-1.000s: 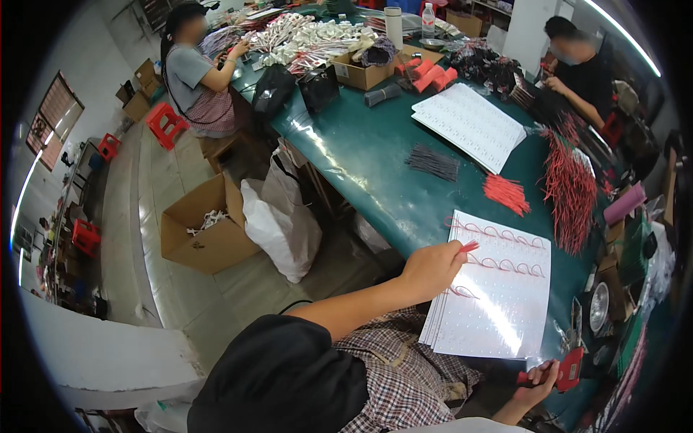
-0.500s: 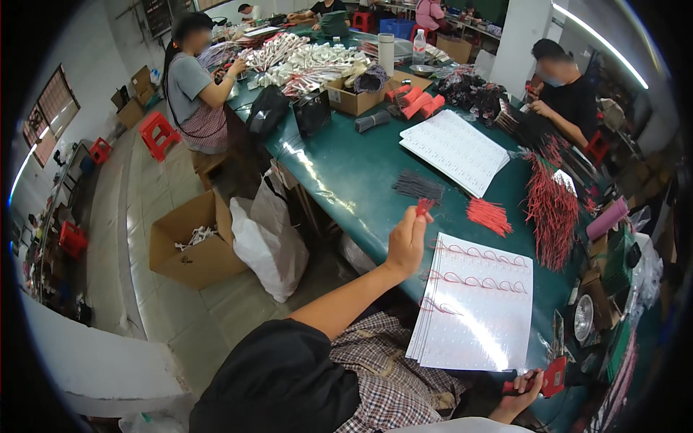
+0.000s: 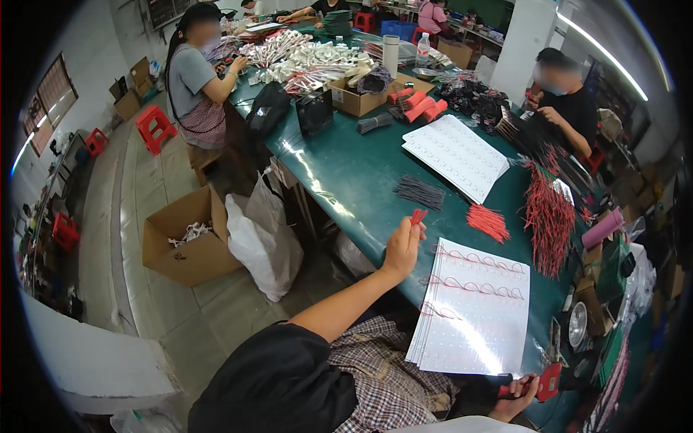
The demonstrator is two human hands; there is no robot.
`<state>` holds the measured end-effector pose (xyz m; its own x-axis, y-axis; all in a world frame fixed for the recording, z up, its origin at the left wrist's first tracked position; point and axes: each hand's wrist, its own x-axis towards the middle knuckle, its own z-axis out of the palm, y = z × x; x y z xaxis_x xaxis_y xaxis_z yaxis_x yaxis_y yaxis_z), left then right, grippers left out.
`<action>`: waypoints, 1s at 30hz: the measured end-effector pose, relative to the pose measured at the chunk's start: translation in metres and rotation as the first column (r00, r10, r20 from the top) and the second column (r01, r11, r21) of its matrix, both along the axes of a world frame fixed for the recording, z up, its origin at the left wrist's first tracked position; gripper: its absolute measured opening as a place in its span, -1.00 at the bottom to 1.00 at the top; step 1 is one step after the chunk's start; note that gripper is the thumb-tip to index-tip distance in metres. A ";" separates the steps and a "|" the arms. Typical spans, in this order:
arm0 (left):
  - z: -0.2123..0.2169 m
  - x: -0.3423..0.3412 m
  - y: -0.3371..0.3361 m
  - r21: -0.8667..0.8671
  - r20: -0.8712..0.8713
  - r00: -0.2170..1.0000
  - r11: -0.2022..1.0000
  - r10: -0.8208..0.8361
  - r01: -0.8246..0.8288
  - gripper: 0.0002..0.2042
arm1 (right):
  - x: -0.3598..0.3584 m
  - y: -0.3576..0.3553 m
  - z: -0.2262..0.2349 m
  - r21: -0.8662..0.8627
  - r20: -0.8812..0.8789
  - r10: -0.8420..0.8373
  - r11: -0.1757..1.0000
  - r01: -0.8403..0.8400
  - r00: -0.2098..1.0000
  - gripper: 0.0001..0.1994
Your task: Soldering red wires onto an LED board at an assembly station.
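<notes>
One green table (image 3: pixel 364 160), wearer's two hands (image 3: pixel 402 250) (image 3: pixel 515 401)

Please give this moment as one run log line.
left hand: gripping red strips | right hand: gripping red tool | on green table: red-looped white sheets, red pile, dark pile

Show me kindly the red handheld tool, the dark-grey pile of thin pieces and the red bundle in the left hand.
Red handheld tool (image 3: pixel 550 382), head view: its wide body.
Dark-grey pile of thin pieces (image 3: pixel 419 192), head view: the pile's middle.
Red bundle (image 3: pixel 418 216), head view: its exposed end.
</notes>
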<state>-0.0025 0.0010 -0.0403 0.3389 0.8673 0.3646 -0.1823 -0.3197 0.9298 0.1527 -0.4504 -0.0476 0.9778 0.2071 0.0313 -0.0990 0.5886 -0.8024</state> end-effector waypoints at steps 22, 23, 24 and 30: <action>-0.001 -0.004 0.003 -0.035 -0.049 0.993 0.994 0.104 -0.106 -0.74 | 0.001 0.000 -0.002 0.032 -0.025 0.026 0.999 -0.025 0.999 -0.76; -0.001 -0.004 0.003 -0.036 -0.040 0.994 0.994 0.106 -0.107 -0.73 | 0.001 0.000 -0.002 0.037 -0.036 0.022 0.999 -0.021 0.999 -0.76; -0.002 -0.004 0.004 -0.062 -0.054 0.993 0.992 0.108 -0.111 -0.73 | 0.001 0.000 -0.002 0.048 -0.043 0.011 0.999 -0.009 0.999 -0.76; -0.004 -0.002 0.006 -0.033 -0.032 0.994 0.993 0.108 -0.109 -0.71 | -0.002 0.002 -0.001 0.057 -0.024 0.033 0.998 -0.032 0.999 -0.77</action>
